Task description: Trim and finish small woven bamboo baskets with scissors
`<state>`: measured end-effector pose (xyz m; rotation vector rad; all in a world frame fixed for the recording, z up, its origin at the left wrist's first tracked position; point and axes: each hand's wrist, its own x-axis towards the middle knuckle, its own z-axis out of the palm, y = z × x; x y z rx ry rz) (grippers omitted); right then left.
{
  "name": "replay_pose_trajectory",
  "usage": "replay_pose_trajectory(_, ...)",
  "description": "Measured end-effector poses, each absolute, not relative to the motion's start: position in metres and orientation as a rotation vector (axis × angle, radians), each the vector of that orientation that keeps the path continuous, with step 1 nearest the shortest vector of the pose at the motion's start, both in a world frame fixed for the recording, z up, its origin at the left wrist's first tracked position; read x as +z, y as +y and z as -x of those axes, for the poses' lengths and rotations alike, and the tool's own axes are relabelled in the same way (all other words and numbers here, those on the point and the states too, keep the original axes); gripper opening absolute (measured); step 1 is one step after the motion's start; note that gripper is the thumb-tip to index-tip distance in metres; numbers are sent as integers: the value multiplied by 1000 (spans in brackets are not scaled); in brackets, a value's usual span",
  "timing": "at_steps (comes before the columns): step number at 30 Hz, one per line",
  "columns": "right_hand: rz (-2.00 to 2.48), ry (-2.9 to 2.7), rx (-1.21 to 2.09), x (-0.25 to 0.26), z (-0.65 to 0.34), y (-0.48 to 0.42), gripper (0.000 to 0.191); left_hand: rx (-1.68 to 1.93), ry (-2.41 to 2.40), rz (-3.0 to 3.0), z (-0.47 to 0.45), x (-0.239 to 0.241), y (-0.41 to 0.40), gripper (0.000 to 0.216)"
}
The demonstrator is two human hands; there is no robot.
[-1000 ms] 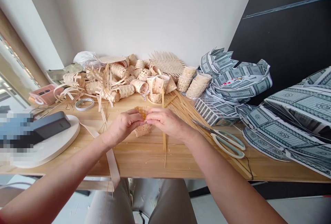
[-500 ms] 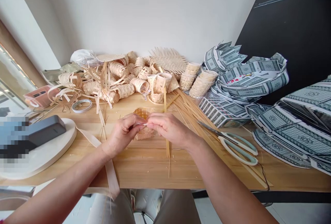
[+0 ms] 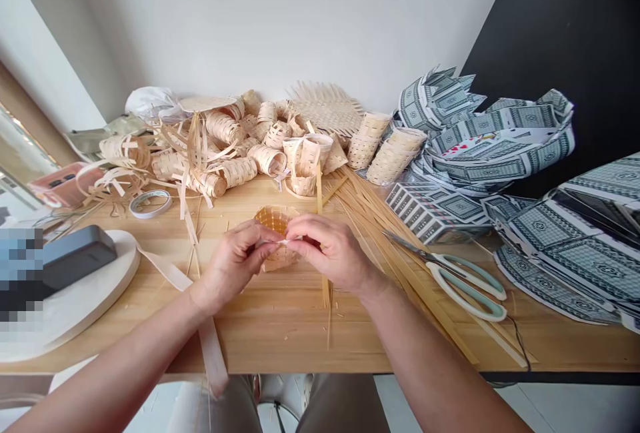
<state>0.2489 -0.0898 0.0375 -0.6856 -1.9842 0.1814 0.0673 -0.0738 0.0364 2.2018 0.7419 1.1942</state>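
A small woven basket (image 3: 276, 221) of pale strips rests on the wooden table (image 3: 280, 313) between my hands. My left hand (image 3: 235, 261) is closed on its near left side, thumb and fingers pinching the rim. My right hand (image 3: 334, 252) is closed too, its fingertips pinching a small white strip end at the rim where both hands meet. The basket's front is hidden behind my fingers. A long thin strip (image 3: 323, 246) runs under my right hand toward the table's edge.
A heap of woven baskets and loose strips (image 3: 235, 146) fills the back. Scissors (image 3: 457, 274) lie to the right beside a sheaf of long strips (image 3: 380, 226). Patterned card stacks (image 3: 490, 146) sit far right. A tape roll (image 3: 146, 203) and a white board with a dark device (image 3: 75, 261) sit left.
Both hands stay pinched on the basket; the fingers have shifted slightly at its rim. The view has tilted a little, so everything sits lower on the table.
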Motion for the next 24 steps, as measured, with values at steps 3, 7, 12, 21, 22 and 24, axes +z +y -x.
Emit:
replay_pose_trajectory(3, 686, -1960, 221, 37, -250, -89, 11, 1155, 794, -2147, -68, 38, -75, 7)
replay_pose_trajectory(7, 662, -1950, 289, 37, -251, -87, 11, 1095, 769, -2078, -68, 41, -74, 10)
replay_pose_trajectory(12, 647, -1935, 378, 36, -251, -86, 12, 1011, 705, -1970, -66, 44, -71, 19)
replay_pose_trajectory(21, 690, -1928, 277, 30, -252, -88, 8, 940, 763, -2050, -66, 47, -72, 17)
replay_pose_trajectory(22, 698, -1920, 272, 30, -253, -89, 9, 944, 767, -2062, -66, 46, -72, 17)
replay_pose_trajectory(24, 715, -1910, 251, 31, -254, -91, 11, 948, 777, -2076, -66, 44, -72, 17)
